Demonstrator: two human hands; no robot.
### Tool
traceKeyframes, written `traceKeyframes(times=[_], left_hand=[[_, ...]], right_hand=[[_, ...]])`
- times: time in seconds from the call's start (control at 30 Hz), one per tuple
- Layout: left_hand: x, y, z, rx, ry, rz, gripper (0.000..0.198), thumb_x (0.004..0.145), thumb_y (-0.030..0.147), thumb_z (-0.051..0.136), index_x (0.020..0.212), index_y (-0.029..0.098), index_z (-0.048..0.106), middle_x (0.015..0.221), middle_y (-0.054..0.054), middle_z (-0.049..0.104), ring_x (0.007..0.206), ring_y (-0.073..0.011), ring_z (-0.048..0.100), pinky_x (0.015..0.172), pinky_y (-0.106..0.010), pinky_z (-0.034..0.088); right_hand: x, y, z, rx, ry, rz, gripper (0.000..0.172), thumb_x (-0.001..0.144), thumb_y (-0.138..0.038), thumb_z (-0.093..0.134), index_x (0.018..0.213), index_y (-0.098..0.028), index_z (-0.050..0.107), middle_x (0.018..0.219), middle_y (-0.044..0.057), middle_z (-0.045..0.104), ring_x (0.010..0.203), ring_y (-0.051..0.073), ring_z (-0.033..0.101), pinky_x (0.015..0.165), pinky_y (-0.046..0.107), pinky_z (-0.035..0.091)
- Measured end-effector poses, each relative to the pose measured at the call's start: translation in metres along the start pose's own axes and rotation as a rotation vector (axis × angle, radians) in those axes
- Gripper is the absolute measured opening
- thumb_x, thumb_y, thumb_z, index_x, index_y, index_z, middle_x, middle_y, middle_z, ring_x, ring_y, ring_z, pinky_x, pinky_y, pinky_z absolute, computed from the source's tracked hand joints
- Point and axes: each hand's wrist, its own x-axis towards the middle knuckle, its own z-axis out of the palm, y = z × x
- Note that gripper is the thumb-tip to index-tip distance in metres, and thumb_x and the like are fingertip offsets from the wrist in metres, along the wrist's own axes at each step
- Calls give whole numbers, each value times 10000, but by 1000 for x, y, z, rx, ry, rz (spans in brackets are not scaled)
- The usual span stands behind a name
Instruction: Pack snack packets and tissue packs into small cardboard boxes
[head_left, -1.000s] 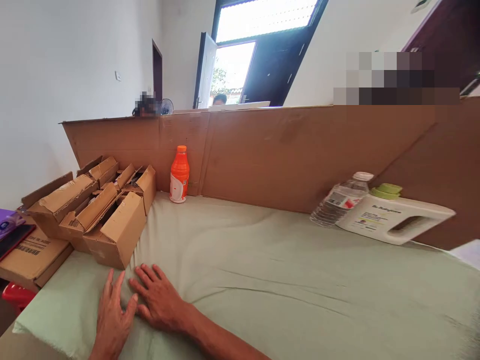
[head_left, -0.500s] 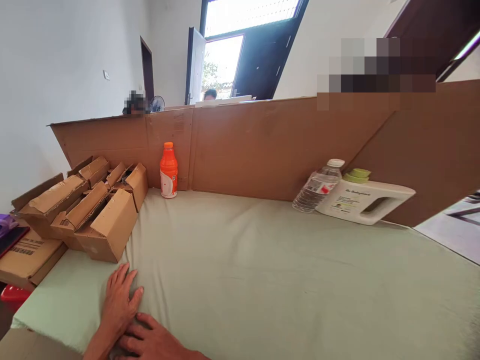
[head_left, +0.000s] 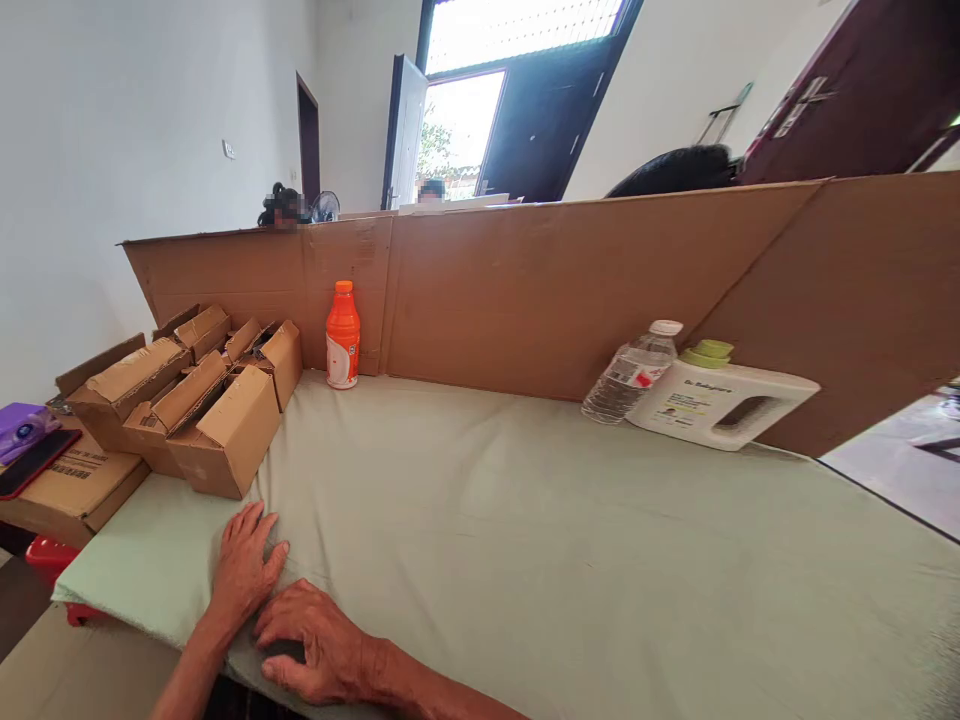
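My left hand (head_left: pixel 246 560) lies palm down on the pale green cloth (head_left: pixel 480 520), near the front left of the table. Its fingers are spread, and it holds nothing. The fingertips point towards the nearest small cardboard box (head_left: pixel 236 440), a short gap away. Just right of it, my right hand (head_left: pixel 319 640) rests on the cloth with bent fingers and the thumb held apart. A dark patch, seemingly shadow, shows between that thumb and the fingers; no object is visible there.
Several small open cardboard boxes stand at the left. An orange bottle (head_left: pixel 343 345), a tilted clear plastic bottle (head_left: pixel 630 375) and a white jug (head_left: pixel 720 405) with green cap sit before a cardboard screen (head_left: pixel 525 290). A phone (head_left: pixel 37 465) lies on a flat box (head_left: pixel 97 490). People are behind the screen.
My right hand has moved up and right, showing more of its forearm, and its thumb has come into view. The left hand stays flat on the cloth. The camera view has shifted slightly.
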Motion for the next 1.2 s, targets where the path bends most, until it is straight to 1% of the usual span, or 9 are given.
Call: traceKeyframes(times=[0.17,0.37,0.57,0.83,1.1,1.2], left_hand=[[1,4,-5,-14,-14,-15,378,886,304,561,1217,185,699,1394,-144,644,1300,-336,570,1116,-564,437],[1,8,-8,-36,-27,-42,353,862,293,594,1178,193,718,1377,-128,660,1297,-324,580,1114,-528,450],[2,8,-8,-51,-30,-53,344,868,305,578,1160,197,723,1377,-133,659,1290,-331,580,1110,-543,446],[3,10,-10,-68,-17,-49,337,860,311,586,1149,211,726,1359,-120,673,1278,-326,589,1102,-525,456],[3,11,-8,-81,-13,-60,340,848,306,591,1148,220,725,1355,-112,675,1279,-325,586,1102,-528,454],[3,11,-8,-78,-14,-63,341,850,306,587,1146,214,728,1359,-118,673,1280,-329,584,1102,-532,451]], right_hand=[[2,-2,-4,52,71,-7,141,801,-267,705,918,-204,755,1011,52,815,1005,189,754,996,327,493],[-1,-3,-5,31,37,8,152,809,-262,691,936,-208,753,1018,61,813,1017,204,750,1004,347,490],[-1,-5,-6,46,18,0,156,796,-226,693,939,-193,744,1041,60,807,1036,191,741,1024,336,472],[-1,-5,-7,35,4,6,156,794,-221,686,937,-199,746,1037,59,807,1037,197,739,1031,345,474],[-3,-4,-6,30,10,8,155,796,-244,670,930,-208,739,1036,62,807,1032,198,740,1015,352,482],[-3,-3,-5,42,37,-2,152,797,-252,666,922,-207,740,1037,60,807,1033,196,740,1010,343,485]])
